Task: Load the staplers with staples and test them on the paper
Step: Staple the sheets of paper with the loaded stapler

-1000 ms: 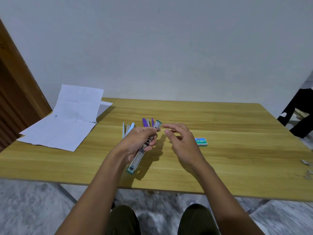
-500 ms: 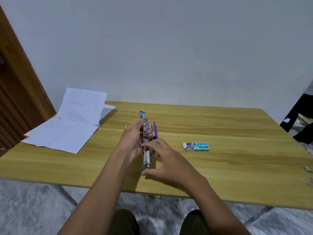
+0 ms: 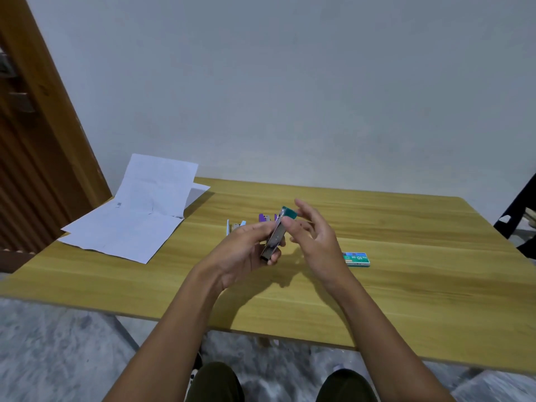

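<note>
My left hand (image 3: 246, 250) holds a teal stapler (image 3: 278, 233) above the wooden table (image 3: 406, 285), its metal magazine facing me and its teal end pointing up and away. My right hand (image 3: 316, 242) is beside it with fingers spread, its thumb touching the upper part of the stapler. A purple stapler (image 3: 265, 218) and a light blue stapler (image 3: 233, 226) lie on the table behind my hands, partly hidden. The green staple box (image 3: 356, 259) lies just right of my right wrist. White paper sheets (image 3: 136, 219) rest at the table's left corner.
A brown wooden door (image 3: 37, 140) stands at the left beside the paper. A black object (image 3: 519, 221) is at the far right past the table edge. My knees show below the table's near edge.
The teal stapler was lifted off the table and tilted in my left hand. My right hand rose from pressing over it to an open pose at its top end.
</note>
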Action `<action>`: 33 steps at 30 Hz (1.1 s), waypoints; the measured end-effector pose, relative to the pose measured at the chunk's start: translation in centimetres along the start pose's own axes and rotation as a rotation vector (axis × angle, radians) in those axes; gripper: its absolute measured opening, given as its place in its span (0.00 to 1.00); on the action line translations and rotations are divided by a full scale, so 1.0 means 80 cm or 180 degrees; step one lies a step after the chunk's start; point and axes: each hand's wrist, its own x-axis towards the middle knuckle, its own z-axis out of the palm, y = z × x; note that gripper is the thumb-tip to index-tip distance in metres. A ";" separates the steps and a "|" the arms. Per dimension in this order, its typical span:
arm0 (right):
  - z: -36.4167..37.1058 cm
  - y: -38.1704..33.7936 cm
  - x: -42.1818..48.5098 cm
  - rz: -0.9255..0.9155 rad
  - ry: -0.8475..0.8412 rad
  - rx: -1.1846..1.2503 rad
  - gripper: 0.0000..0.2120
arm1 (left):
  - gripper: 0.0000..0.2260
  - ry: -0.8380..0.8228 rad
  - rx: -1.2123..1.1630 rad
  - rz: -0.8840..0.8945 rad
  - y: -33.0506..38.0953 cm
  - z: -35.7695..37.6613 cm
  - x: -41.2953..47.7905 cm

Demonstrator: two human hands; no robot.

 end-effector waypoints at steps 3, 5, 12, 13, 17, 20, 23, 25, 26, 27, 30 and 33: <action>-0.003 -0.002 0.005 0.0328 -0.0515 0.0558 0.22 | 0.11 -0.0353 -0.0032 -0.0010 0.001 0.000 -0.004; -0.001 -0.006 0.005 0.0376 -0.0477 0.0776 0.13 | 0.10 -0.0493 0.0076 0.0107 -0.002 -0.001 -0.003; 0.005 -0.009 0.007 0.0542 -0.0246 0.1113 0.09 | 0.14 -0.0258 0.0441 0.0202 -0.007 0.000 0.003; 0.004 -0.009 0.006 0.0542 -0.0247 0.1084 0.09 | 0.14 -0.0255 0.0454 0.0191 -0.008 0.000 0.004; 0.004 0.001 0.010 0.0557 -0.0265 0.0979 0.11 | 0.10 -0.0293 0.0489 0.0167 -0.010 -0.002 0.004; 0.004 0.006 0.012 0.0576 -0.0243 0.0957 0.12 | 0.09 -0.0283 0.0477 0.0146 -0.012 -0.004 0.005; 0.005 0.006 0.011 0.0578 -0.0201 0.0875 0.12 | 0.13 -0.0249 0.0468 0.0132 -0.012 -0.003 0.005; 0.005 0.005 0.010 0.0579 -0.0172 0.0837 0.11 | 0.14 -0.0262 0.0450 0.0135 -0.012 -0.002 0.004; 0.005 0.006 0.011 0.0589 -0.0166 0.0812 0.12 | 0.13 -0.0258 0.0436 0.0127 -0.012 -0.002 0.004; 0.004 0.006 0.011 0.0606 -0.0158 0.0778 0.13 | 0.12 -0.0251 0.0437 0.0113 -0.012 -0.003 0.005; 0.003 0.011 0.010 0.0557 -0.0115 0.0572 0.16 | 0.08 -0.0220 0.0514 0.0062 -0.014 -0.006 0.005; 0.005 0.013 0.008 0.0477 -0.0034 0.0531 0.12 | 0.11 -0.0188 0.0587 0.0021 -0.014 -0.009 0.003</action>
